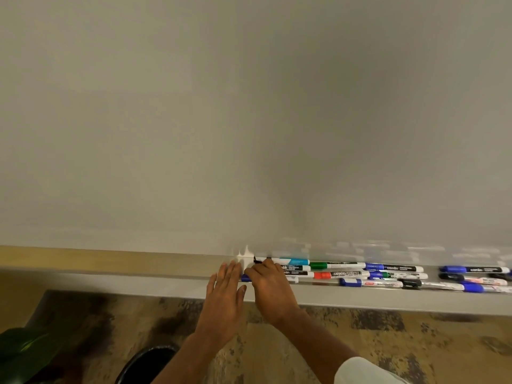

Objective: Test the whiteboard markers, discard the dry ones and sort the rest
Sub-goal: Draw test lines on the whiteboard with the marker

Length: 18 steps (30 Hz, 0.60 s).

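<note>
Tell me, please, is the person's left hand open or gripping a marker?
Open: the left hand lies flat, fingers straight, holding nothing.

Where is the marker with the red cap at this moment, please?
In the head view, the red-capped marker lies in the tray, just right of the right hand and directly in front of the green-capped marker.

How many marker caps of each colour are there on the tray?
Caps showing plainly; the right end is jumbled.
Blue caps: 6
Green caps: 2
Black caps: 2
Red caps: 1
Total: 11
The right hand grips another marker, cap hidden.
</note>
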Available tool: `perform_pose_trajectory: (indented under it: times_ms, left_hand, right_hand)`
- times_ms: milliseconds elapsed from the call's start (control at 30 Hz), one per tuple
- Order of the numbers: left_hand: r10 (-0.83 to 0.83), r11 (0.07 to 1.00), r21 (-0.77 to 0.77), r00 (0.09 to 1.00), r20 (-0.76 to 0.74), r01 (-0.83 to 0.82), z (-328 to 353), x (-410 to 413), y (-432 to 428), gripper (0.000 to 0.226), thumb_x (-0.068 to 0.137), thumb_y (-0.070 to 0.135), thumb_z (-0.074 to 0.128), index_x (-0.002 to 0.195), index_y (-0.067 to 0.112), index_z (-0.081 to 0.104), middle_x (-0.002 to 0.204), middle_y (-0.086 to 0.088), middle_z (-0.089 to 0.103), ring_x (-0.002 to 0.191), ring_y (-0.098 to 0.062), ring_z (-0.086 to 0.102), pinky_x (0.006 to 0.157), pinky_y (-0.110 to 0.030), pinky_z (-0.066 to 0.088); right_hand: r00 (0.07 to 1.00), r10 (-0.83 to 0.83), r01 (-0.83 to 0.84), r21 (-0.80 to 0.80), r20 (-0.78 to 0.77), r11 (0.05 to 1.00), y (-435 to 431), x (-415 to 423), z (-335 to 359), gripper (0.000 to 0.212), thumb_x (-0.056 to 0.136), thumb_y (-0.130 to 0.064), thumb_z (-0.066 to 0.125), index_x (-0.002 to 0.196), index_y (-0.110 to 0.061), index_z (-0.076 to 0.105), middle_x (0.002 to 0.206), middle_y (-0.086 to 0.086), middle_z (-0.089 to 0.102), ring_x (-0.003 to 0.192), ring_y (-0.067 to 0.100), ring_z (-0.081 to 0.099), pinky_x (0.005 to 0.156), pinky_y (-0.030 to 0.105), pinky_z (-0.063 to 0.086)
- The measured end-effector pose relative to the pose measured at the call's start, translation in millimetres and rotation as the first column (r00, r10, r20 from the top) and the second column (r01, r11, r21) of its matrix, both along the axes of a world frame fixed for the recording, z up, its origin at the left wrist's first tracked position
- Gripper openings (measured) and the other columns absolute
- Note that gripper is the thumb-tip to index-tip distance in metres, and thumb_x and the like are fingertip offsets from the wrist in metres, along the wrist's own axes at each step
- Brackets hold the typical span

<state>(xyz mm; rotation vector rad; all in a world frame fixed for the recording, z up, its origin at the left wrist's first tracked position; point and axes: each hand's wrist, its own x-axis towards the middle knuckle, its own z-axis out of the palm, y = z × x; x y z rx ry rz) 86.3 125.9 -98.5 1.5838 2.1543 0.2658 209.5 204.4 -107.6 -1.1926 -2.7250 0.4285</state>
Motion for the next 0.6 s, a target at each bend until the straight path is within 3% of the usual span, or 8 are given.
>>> perform_pose_trajectory:
  times_ms: [133,233,400,600]
  left_hand:
    - [0.012,0.998,0.06,0.999,0.039,-0.015,-5.2,-2.9,0.2,0.115,0.07,0.08,-0.035,0.162,0.026,0.007,0.17,0.007,0.003,0.153,-0.006,-0.012,0.123,-0.027,-0.012]
    - [0.027,0.993,0.108,0.996,0.09,-0.036,-7.0,-4.9,-0.1,0.104,0.082,0.08,-0.021,0.161,0.024,0.016,0.169,0.005,0.013,0.153,-0.007,-0.004,0.124,-0.027,-0.006]
    - [0.062,0.977,0.193,0.988,0.144,-0.089,1.4,-3.6,4.2,0.054,0.109,0.041,0.03,0.158,0.018,0.03,0.166,-0.001,0.028,0.149,-0.006,0.006,0.123,-0.026,0.006]
    - [0.076,0.956,0.262,0.972,0.222,-0.134,14.7,-2.5,9.5,0.062,0.105,0.051,0.025,0.157,0.018,0.036,0.164,-0.001,0.034,0.154,-0.013,0.016,0.127,-0.038,0.021]
  right_hand:
    - [0.999,-0.003,0.004,0.019,-0.043,1.0,1.0,1.1,-2.8,0.053,0.07,-0.011,0.086,0.118,-0.022,0.067,0.116,0.001,0.071,0.112,0.024,0.06,0.101,0.044,0.047]
    - [0.993,0.012,-0.004,0.069,-0.116,0.998,2.3,3.3,-3.8,0.05,0.069,-0.013,0.087,0.114,-0.022,0.068,0.109,-0.002,0.071,0.104,0.021,0.061,0.094,0.041,0.051]
    - [0.966,-0.009,0.032,0.085,-0.26,0.996,2.0,4.2,-1.6,0.042,0.08,-0.012,0.079,0.118,-0.023,0.065,0.114,-0.003,0.069,0.109,0.02,0.059,0.097,0.039,0.049]
    - [0.923,-0.075,0.1,0.047,-0.378,0.994,-0.3,6.8,5.4,0.043,0.086,-0.011,0.072,0.124,-0.025,0.059,0.12,-0.001,0.066,0.114,0.022,0.058,0.101,0.042,0.049]
